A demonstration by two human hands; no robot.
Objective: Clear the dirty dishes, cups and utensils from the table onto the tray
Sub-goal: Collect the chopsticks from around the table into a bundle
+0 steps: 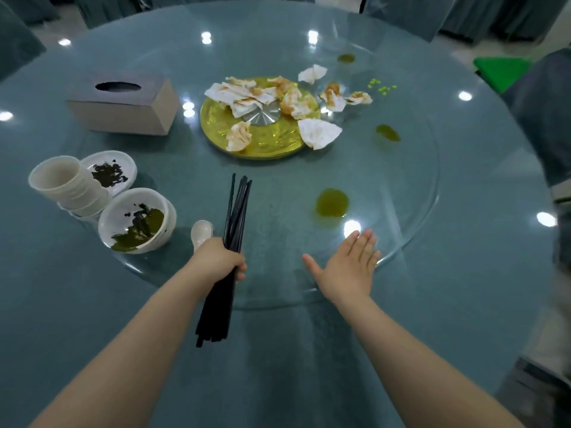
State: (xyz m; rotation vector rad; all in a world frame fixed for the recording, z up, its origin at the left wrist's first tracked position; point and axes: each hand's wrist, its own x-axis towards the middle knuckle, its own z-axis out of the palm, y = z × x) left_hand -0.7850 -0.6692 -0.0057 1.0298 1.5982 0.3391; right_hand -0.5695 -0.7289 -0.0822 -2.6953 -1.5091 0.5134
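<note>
Grip: left hand [221, 261] fisted around bundle of black chopsticks [236, 211], mid-length, tips fanned away from fist, butt ends trailing back under wrist
Other hand: right hand [347, 267] flat, fingers spread, holding nothing, over edge of glass turntable [417, 211], apart from the fist on its right
Just beside fist: white spoon [200, 231], bowl end showing, handle hidden behind hand
Left of fist: white bowl [137, 222] with dark green leftovers, stacked on another bowl
Further left: stack of white cups [66, 186] lying tilted, touching small plate [109, 173] with dark scraps
Beyond chopstick tips: gold disc [222, 128] with crumpled stained napkins [247, 95]
Far left back: tissue box [123, 103]
Right of tips: green sauce spill [332, 202] on glass
Surface: round teal table [278, 350]
</note>
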